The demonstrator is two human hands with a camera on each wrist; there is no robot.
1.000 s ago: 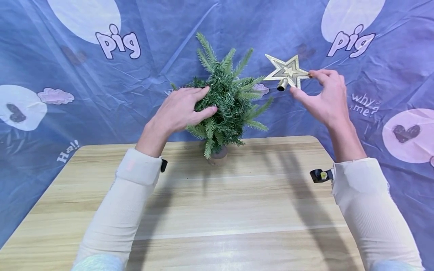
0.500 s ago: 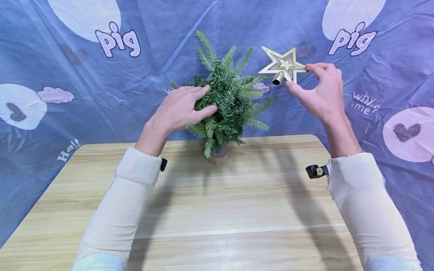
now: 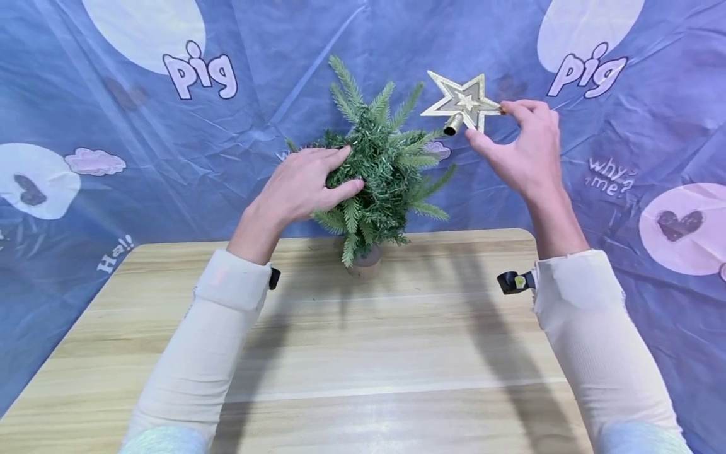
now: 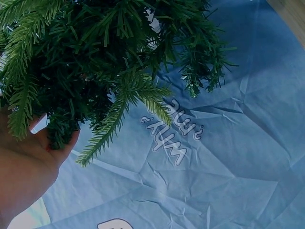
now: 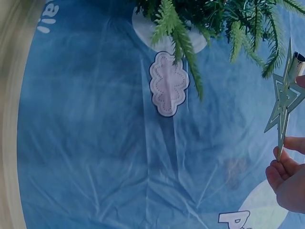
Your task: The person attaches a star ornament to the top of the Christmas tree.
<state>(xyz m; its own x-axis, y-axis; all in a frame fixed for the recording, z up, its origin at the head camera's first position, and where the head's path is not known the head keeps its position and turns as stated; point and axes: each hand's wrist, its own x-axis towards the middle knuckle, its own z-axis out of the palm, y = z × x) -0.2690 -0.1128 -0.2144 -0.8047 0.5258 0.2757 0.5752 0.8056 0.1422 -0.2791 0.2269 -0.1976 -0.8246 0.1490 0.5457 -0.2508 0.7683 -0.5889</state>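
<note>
A small artificial Christmas tree [image 3: 382, 173] stands in a round base [image 3: 365, 265] at the table's back edge. My left hand [image 3: 297, 183] holds its left side, thumb in front, the other fingers partly hidden in the foliage; in the left wrist view, green needles cover part of that hand [image 4: 31, 167]. Up to the right of the tree, my right hand [image 3: 533, 148] pinches a gold star tree topper [image 3: 466, 102] by two points. The star's short hollow socket [image 3: 453, 124] faces down and toward me. In the right wrist view, the star [image 5: 284, 98] is seen nearly edge-on, apart from the branches.
The wooden table [image 3: 363, 353] spreads out in front of the tree. Directly behind it hangs a blue printed cloth [image 3: 272, 57]. Green branches [image 3: 433, 183] stick out on the tree's right, below the star. A black wrist camera [image 3: 515, 282] sits on the right sleeve.
My right hand has carried the star leftward and slightly up, closer to the treetop. The left hand and the tree have stayed in place.
</note>
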